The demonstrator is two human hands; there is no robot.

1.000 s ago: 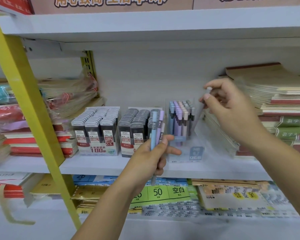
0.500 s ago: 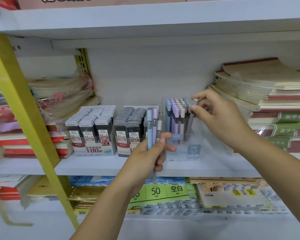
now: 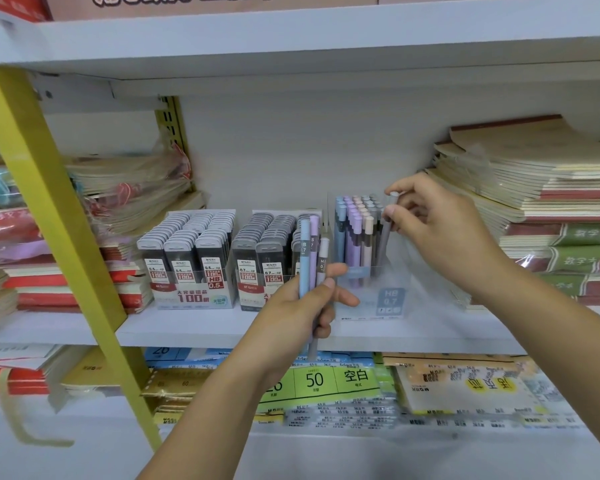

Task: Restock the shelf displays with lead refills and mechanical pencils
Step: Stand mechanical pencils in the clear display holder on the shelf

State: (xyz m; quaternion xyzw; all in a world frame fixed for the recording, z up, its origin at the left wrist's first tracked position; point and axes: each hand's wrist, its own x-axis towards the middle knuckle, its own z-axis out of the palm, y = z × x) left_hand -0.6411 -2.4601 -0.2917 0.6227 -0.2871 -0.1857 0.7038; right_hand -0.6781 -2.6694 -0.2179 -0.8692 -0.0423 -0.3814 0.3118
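A yellow post (image 3: 32, 188) is slanting across the left, cutting off the wrapped notebooks (image 3: 129, 188) behind it. On the shelf (image 3: 187, 329), two lead refill boxes (image 3: 191, 261) are standing side by side. The left hand (image 3: 302, 306) is partly hiding the right-hand one, its fingers curling tight around a bunch of pencils (image 3: 305, 251) and covering their middles. Just beside it, more pencils are standing upright in a clear box (image 3: 388, 299). The right hand (image 3: 440, 230) is pinching a grey pencil (image 3: 384, 237) at that box's right side, and the pencil's lower tip is blurring out behind the plastic. Stacked notebooks (image 3: 534, 188) are running off the right edge.

R hand (image 3: 444, 233) lowered grey pencil (image 3: 385, 239) into display box (image 3: 390, 303)
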